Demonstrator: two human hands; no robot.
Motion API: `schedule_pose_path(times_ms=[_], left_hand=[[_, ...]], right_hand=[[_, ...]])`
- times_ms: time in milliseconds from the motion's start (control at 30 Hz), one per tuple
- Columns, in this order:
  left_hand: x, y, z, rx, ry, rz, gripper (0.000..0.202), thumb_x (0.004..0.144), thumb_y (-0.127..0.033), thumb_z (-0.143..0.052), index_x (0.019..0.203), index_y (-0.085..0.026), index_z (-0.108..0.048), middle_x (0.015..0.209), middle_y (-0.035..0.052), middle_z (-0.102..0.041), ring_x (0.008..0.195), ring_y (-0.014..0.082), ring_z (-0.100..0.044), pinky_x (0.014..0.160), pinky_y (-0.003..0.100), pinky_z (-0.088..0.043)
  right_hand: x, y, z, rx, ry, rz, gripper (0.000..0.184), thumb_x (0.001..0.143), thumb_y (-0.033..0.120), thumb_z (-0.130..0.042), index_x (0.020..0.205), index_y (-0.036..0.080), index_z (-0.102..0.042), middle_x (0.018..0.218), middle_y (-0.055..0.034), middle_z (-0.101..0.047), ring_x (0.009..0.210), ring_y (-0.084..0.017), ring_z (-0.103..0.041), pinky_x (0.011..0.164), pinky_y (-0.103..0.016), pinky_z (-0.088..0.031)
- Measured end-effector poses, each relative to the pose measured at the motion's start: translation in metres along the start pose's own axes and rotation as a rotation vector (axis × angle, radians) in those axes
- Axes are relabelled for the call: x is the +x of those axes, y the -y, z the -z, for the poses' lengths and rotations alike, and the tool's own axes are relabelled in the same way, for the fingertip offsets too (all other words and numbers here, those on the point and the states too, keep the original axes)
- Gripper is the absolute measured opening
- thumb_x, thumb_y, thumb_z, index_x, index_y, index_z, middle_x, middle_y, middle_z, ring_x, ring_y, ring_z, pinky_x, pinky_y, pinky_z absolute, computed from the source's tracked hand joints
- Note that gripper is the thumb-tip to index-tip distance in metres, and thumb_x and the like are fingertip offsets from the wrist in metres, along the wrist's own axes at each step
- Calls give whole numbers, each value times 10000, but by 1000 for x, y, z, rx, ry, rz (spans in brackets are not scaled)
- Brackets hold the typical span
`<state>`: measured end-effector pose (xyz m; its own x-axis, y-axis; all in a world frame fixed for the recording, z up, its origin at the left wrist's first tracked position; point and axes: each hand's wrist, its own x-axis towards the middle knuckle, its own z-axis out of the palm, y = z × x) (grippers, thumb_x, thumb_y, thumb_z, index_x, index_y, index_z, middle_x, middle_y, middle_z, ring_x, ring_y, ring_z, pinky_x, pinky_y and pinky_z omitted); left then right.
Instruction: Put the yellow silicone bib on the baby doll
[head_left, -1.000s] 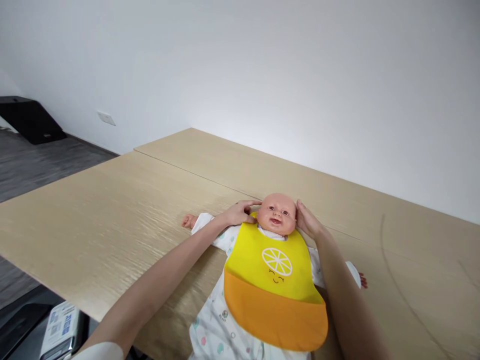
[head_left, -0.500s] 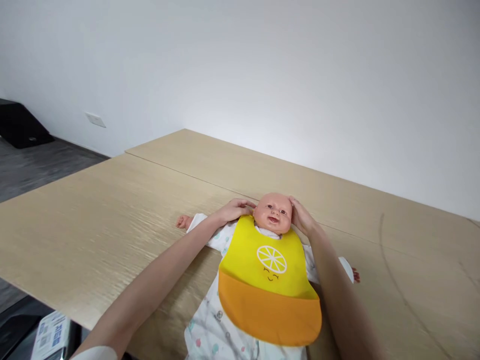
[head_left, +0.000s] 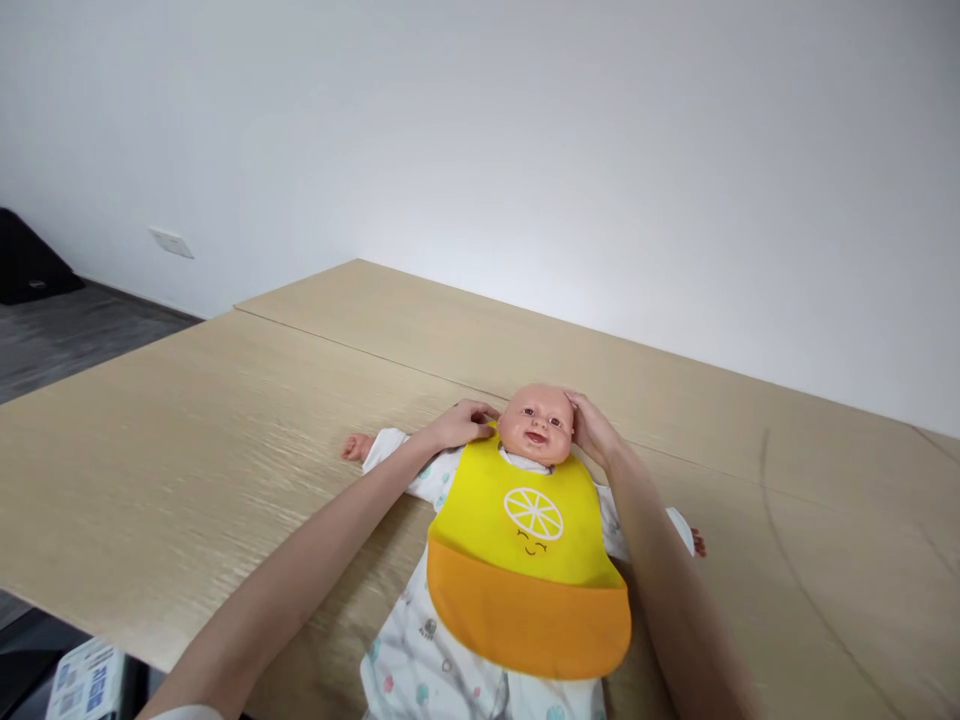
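Note:
A baby doll (head_left: 534, 402) in a patterned white outfit (head_left: 420, 650) lies on its back, arms spread. Over its chest is a yellow bib (head_left: 480, 500) with a citrus-slice print and an orange pocket along the bottom. My left hand (head_left: 463, 424) is at the neck, on the left in view, its bent fingers closed at the bib's upper edge. Against the other side of the head rests my right hand (head_left: 595, 430). Its fingertips go out of sight behind the head, so their grip is hidden. The back of the bib's neckband is hidden too.
The doll lies on a light wooden table (head_left: 225, 430) with a seam across it, against a white wall (head_left: 480, 160). A black object (head_left: 34, 260) stands on the floor at far left. Below the table's near left edge is a white labelled box (head_left: 88, 680).
The view has shifted slightly, so the doll and both hands appear a little further left. Both hands stay beside the doll's head and neck, with the right one slightly further round the head.

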<state>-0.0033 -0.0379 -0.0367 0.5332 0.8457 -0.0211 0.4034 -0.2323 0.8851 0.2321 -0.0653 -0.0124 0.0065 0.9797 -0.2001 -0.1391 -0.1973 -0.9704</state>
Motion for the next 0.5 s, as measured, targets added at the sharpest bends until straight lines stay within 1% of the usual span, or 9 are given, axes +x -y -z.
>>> schedule_pose_path(times_ms=[100,167,267,333,500], left_hand=[[1,3,1,10,45,-72,353,657,-215,-533,970,-126,-670,938,51,-679,843,201,-566,723,251,-412],[0,3,1,1,49,-88,348,658,-203,-528,965,-126,-673,945,50,-682,858,207,-569,733,252,-414],[0,3,0,-42,39,-94,343,662,-185,-513,957,-127,-677,953,46,-685,876,210,-570,749,252,-415],[0,3,-1,-84,36,-82,319,666,-183,-505,923,-121,-683,937,46,-689,875,208,-569,755,254,-417],[-1,2,-3,-195,19,-10,257,673,-217,-515,829,-103,-685,863,58,-695,803,198,-577,724,267,-428]], right_hand=[[0,0,-3,31,2,8,245,697,396,-549,826,190,-574,892,-3,-609,858,-131,-513,765,-213,-440],[-2,1,-3,39,8,5,241,695,400,-553,810,189,-567,864,0,-608,847,-130,-514,772,-219,-440],[-4,2,-2,52,19,5,240,682,393,-568,816,194,-565,887,10,-603,875,-127,-516,794,-219,-438],[-5,2,0,59,23,14,247,675,392,-575,824,195,-569,899,11,-602,878,-123,-517,802,-217,-436],[-3,-2,2,69,22,48,250,663,404,-585,799,198,-546,870,11,-601,843,-115,-517,784,-216,-437]])
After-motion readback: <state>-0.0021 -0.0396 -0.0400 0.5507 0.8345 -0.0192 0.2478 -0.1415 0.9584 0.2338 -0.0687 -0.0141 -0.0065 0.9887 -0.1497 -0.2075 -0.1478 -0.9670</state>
